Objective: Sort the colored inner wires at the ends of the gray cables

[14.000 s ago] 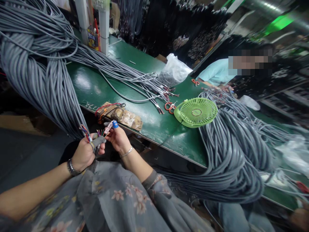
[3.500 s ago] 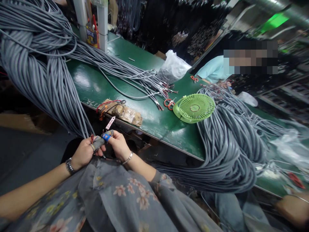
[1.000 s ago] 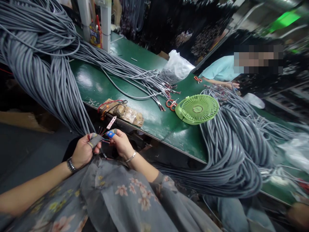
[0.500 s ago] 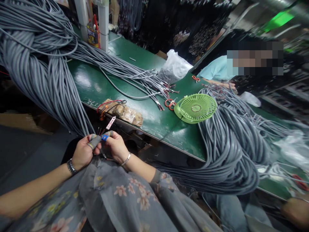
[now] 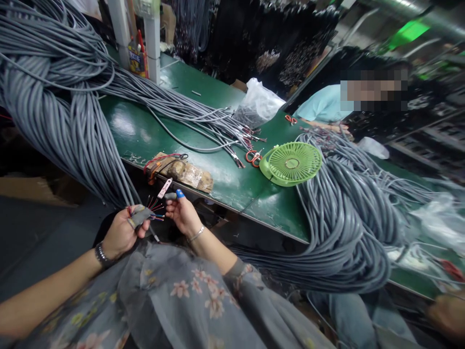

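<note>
My left hand (image 5: 121, 231) is closed around the end of a grey cable (image 5: 131, 196) at the table's near edge. Thin coloured wires (image 5: 155, 207), red, black and blue among them, fan out from its grip. Grey and yellow wrapping covers the fingers there and hides part of the cable. Just right of the wire tips, my right hand (image 5: 184, 215) has its thumb raised and its other fingers loosely curled, with no object visible in it. Blue tape is on its thumb and a grey cover on its index finger.
Large grey cable bundles (image 5: 69, 126) hang at the left, others (image 5: 345, 208) at the right. On the green table (image 5: 232, 179) are a green fan (image 5: 292, 164), orange-handled scissors (image 5: 253, 157), a taped block (image 5: 187, 173) and a plastic bag (image 5: 259, 102). A co-worker's turquoise sleeve (image 5: 319, 104) shows beyond.
My right hand has come away from the cable end, moving right, and its thumb has lifted. The coloured wires now show spread out. My left hand keeps its grip.
</note>
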Available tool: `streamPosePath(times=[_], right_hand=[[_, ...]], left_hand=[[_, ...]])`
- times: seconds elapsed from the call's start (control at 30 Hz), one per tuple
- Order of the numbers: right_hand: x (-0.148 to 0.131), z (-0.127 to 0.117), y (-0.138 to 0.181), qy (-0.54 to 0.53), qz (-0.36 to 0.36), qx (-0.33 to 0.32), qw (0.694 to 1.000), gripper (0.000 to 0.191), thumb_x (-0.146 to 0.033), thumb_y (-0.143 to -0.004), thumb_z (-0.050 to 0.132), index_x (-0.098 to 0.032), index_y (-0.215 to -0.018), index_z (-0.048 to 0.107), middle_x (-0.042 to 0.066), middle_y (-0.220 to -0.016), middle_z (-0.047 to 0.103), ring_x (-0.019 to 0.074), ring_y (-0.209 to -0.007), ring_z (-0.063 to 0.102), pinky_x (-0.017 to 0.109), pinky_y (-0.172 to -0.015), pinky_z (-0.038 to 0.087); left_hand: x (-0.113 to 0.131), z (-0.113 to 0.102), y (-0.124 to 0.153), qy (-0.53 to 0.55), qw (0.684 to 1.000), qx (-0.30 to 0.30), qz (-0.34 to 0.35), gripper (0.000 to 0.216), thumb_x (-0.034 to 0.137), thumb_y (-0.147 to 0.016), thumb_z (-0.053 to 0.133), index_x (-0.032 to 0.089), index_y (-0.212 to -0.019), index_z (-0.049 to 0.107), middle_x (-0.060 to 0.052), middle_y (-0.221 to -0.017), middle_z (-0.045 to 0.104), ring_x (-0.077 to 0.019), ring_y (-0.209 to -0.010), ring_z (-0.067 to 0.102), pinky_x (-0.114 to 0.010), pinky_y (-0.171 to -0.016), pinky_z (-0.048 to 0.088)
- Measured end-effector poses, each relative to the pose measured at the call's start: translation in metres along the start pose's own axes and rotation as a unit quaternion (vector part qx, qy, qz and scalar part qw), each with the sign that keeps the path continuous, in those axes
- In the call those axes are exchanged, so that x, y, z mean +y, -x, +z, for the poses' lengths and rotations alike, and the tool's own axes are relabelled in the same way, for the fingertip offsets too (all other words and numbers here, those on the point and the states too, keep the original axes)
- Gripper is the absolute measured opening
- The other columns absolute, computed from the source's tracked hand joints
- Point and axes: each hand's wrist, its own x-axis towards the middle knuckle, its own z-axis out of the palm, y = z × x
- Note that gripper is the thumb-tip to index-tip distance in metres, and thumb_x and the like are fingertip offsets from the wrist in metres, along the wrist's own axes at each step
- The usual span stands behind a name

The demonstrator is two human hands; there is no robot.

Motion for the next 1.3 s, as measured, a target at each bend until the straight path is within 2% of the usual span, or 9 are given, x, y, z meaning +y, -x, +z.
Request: streamPosePath(times=[0.13, 0.27, 0.33, 0.4, 0.5, 0.73, 0.93, 1.17, 1.3], right_hand=[[-0.011, 0.006, -0.013, 0.052, 0.01, -0.07, 0.996, 0.046, -0.058, -0.097, 0.055, -0.016, -0.082, 0.067, 0.0, -0.072, 0.066, 0.0079, -0.054, 0.053, 0.02, -0.052, 0.045], [-0.013, 0.011, -0.022, 0.068, -0.004, -0.142, 0.987, 0.039, -0.056, -0.089, 0.069, -0.018, -0.085, 0.067, -0.002, -0.069, 0.064, 0.008, -0.053, 0.049, 0.021, -0.053, 0.044], [-0.008, 0.012, -0.025, 0.069, -0.046, -0.126, 0.989, 0.039, -0.055, -0.082, 0.077, -0.018, -0.078, 0.065, -0.004, -0.063, 0.06, 0.0077, -0.052, 0.045, 0.021, -0.051, 0.04], [0.0, 0.011, -0.027, 0.077, -0.117, -0.067, 0.988, 0.043, -0.056, -0.077, 0.08, -0.019, -0.069, 0.061, -0.006, -0.057, 0.055, 0.0077, -0.05, 0.041, 0.022, -0.05, 0.037], [0.008, 0.012, -0.03, 0.091, -0.193, -0.004, 0.977, 0.048, -0.063, -0.078, 0.074, -0.02, -0.063, 0.059, -0.005, -0.054, 0.055, 0.0085, -0.05, 0.042, 0.022, -0.051, 0.037], [0.003, 0.023, -0.031, -0.009, -0.051, -0.044, 0.998, 0.048, -0.065, -0.088, 0.066, -0.018, -0.081, 0.069, 0.003, -0.07, 0.068, 0.0134, -0.061, 0.058, 0.023, -0.055, 0.048], [0.003, 0.026, -0.029, -0.049, -0.04, -0.034, 0.997, 0.045, -0.061, -0.093, 0.063, -0.017, -0.083, 0.07, 0.002, -0.069, 0.068, 0.0114, -0.059, 0.058, 0.02, -0.053, 0.047], [0.001, 0.019, -0.024, -0.048, 0.002, -0.061, 0.997, 0.06, -0.07, -0.098, 0.04, -0.019, -0.085, 0.068, 0.002, -0.074, 0.068, 0.0127, -0.062, 0.058, 0.023, -0.059, 0.05], [-0.004, 0.02, -0.019, -0.039, 0.004, -0.083, 0.996, 0.051, -0.065, -0.098, 0.049, -0.02, -0.085, 0.067, 0.002, -0.077, 0.069, 0.0129, -0.063, 0.059, 0.024, -0.059, 0.051]], left_hand=[[0.005, 0.0, -0.007, 0.013, 0.997, -0.076, -0.02, 0.043, 0.051, -0.045, 0.091, 0.018, -0.053, 0.064, 0.003, -0.039, 0.055, -0.0054, -0.03, 0.038, -0.018, -0.033, 0.026], [0.007, 0.0, -0.014, 0.029, 0.993, -0.108, -0.039, 0.054, 0.06, -0.04, 0.093, 0.018, -0.054, 0.062, 0.004, -0.037, 0.053, -0.0049, -0.03, 0.035, -0.019, -0.033, 0.026], [0.006, 0.0, -0.015, 0.034, 0.992, -0.112, -0.043, 0.056, 0.062, -0.04, 0.093, 0.018, -0.055, 0.061, 0.004, -0.038, 0.054, -0.0047, -0.03, 0.035, -0.019, -0.034, 0.026], [0.005, 0.0, -0.016, 0.036, 0.992, -0.114, -0.042, 0.057, 0.063, -0.04, 0.093, 0.018, -0.056, 0.061, 0.004, -0.038, 0.054, -0.0046, -0.03, 0.035, -0.018, -0.034, 0.025], [0.003, -0.001, -0.017, 0.029, 0.991, -0.12, -0.043, 0.057, 0.063, -0.043, 0.092, 0.017, -0.057, 0.061, 0.004, -0.039, 0.054, -0.0045, -0.031, 0.036, -0.018, -0.034, 0.025], [-0.001, -0.001, -0.019, 0.023, 0.99, -0.129, -0.055, 0.058, 0.064, -0.043, 0.092, 0.018, -0.056, 0.059, 0.004, -0.039, 0.054, -0.0041, -0.03, 0.035, -0.018, -0.033, 0.025], [-0.001, 0.003, -0.019, 0.015, 0.992, -0.116, -0.055, 0.056, 0.06, -0.043, 0.092, 0.019, -0.053, 0.057, 0.004, -0.037, 0.053, -0.0049, -0.03, 0.036, -0.018, -0.032, 0.025], [-0.003, 0.0, -0.01, -0.015, 0.992, -0.114, -0.044, 0.044, 0.051, -0.052, 0.088, 0.02, -0.054, 0.058, 0.004, -0.038, 0.053, -0.0062, -0.03, 0.037, -0.019, -0.032, 0.024], [-0.002, -0.005, -0.006, -0.021, 0.993, -0.11, -0.035, 0.038, 0.047, -0.056, 0.086, 0.02, -0.056, 0.06, 0.003, -0.039, 0.054, -0.0067, -0.031, 0.037, -0.02, -0.033, 0.024]])
